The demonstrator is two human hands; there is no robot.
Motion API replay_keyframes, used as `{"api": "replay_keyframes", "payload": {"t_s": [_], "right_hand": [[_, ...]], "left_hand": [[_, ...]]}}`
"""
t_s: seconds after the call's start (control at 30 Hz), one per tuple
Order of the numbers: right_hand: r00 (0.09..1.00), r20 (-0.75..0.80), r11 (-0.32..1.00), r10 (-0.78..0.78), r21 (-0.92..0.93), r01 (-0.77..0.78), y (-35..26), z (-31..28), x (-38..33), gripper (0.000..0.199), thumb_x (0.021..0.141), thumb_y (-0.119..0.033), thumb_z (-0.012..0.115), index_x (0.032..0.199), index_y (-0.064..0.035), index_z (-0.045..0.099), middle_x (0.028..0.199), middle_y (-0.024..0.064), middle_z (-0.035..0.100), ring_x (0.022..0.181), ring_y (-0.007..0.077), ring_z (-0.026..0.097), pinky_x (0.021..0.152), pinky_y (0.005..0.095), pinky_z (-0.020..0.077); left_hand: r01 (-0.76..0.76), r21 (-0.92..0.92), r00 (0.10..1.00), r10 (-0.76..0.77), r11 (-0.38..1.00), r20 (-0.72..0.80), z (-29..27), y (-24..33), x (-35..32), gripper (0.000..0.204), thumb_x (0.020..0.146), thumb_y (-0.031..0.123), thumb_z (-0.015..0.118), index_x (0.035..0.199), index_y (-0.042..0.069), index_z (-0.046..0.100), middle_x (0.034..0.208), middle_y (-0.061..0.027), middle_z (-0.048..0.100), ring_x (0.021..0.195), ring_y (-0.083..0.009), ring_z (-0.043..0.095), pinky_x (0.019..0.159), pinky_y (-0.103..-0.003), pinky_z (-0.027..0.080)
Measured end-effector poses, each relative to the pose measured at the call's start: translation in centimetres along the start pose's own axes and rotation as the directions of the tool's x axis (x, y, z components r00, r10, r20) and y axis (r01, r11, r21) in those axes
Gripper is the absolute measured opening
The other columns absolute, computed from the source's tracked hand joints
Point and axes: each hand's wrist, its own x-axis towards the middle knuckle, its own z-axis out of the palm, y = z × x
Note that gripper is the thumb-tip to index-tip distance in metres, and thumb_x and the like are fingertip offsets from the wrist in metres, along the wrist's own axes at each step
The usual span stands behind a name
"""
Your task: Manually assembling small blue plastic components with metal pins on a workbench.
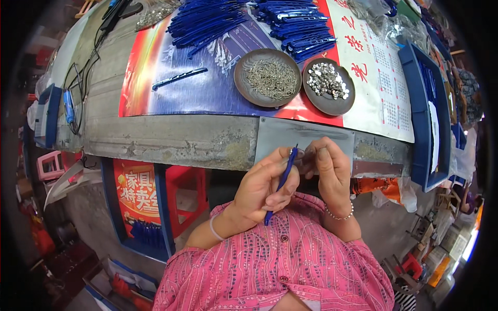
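Note:
My left hand [259, 189] is closed around a slim blue pen-shaped piece [283, 181], held slanted in front of my chest with its dark tip up. Close beside that tip, my right hand [332, 173] has its thumb and fingertips pinched together; whatever they hold is too small or hidden. Beyond my hands, a brown dish [240, 78] bears many thin metal pins [272, 78]. A smaller dark dish [332, 107] next to it holds small shiny silver bits [327, 80]. One similar blue piece [179, 79] lies alone on the printed sheet.
Two heaps of blue pieces [205, 23] [301, 28] lie at the table's far side. A blue tray [411, 103] stands at the right edge. Cables [78, 78] run along the left. Below the table edge are a blue bin [167, 217] and a red stool [181, 207].

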Motion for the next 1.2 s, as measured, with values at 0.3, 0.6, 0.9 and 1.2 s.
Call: {"api": "replay_keyframes", "payload": {"t_s": [0.3, 0.6, 0.9, 1.2], "right_hand": [[1.000, 0.016, 1.000, 0.013, -0.004, -0.013, 0.2, -0.4, 0.0, 0.022, 0.099, -0.019, 0.047, 0.090, -0.0003, 0.052, 0.082, 0.0013, 0.054, 0.062, 0.0037, 0.048, 0.056, 0.0167, 0.0396], [0.987, 0.158, 0.995, 0.029, -0.097, -0.014, -0.7, -1.6, 1.8, 0.010, 0.094, -0.009, 0.052, 0.088, -0.0009, 0.051, 0.079, -0.0010, 0.050, 0.067, 0.0034, 0.043, 0.057, 0.0188, 0.0377], [0.954, 0.275, 0.946, -0.119, -0.260, 0.193, -1.0, -2.3, 2.8, 0.011, 0.084, -0.003, 0.056, 0.081, 0.0022, 0.046, 0.067, 0.0067, 0.043, 0.060, 0.0151, 0.041, 0.055, 0.0276, 0.0369], [0.995, 0.091, 0.999, -0.028, -0.039, 0.031, 0.2, -1.1, 1.6, 0.009, 0.093, -0.007, 0.049, 0.088, 0.0004, 0.050, 0.076, 0.0000, 0.051, 0.066, 0.0065, 0.043, 0.057, 0.0217, 0.0375]], "left_hand": [[0.056, -0.112, 0.998, -0.056, 0.992, 0.002, 0.1, -0.3, 0.2, 0.023, 0.099, 0.016, 0.037, 0.119, 0.011, 0.048, 0.067, -0.0066, 0.050, 0.036, -0.0048, 0.033, 0.031, -0.018, 0.031], [0.129, -0.041, 0.992, -0.130, 0.991, -0.006, 0.3, -0.4, 0.0, 0.022, 0.100, 0.019, 0.037, 0.118, 0.009, 0.045, 0.067, -0.0061, 0.051, 0.034, -0.0047, 0.034, 0.031, -0.019, 0.031], [0.174, -0.078, 0.985, -0.175, 0.982, -0.002, 0.2, -0.7, 0.2, 0.018, 0.100, 0.021, 0.043, 0.113, 0.009, 0.045, 0.067, -0.0036, 0.049, 0.035, -0.0027, 0.031, 0.032, -0.018, 0.029], [0.059, 0.078, 0.995, -0.052, 0.995, -0.089, 0.9, -0.3, 0.7, 0.018, 0.099, 0.021, 0.045, 0.116, 0.013, 0.045, 0.067, -0.0036, 0.049, 0.038, -0.0036, 0.031, 0.035, -0.017, 0.027]]}}
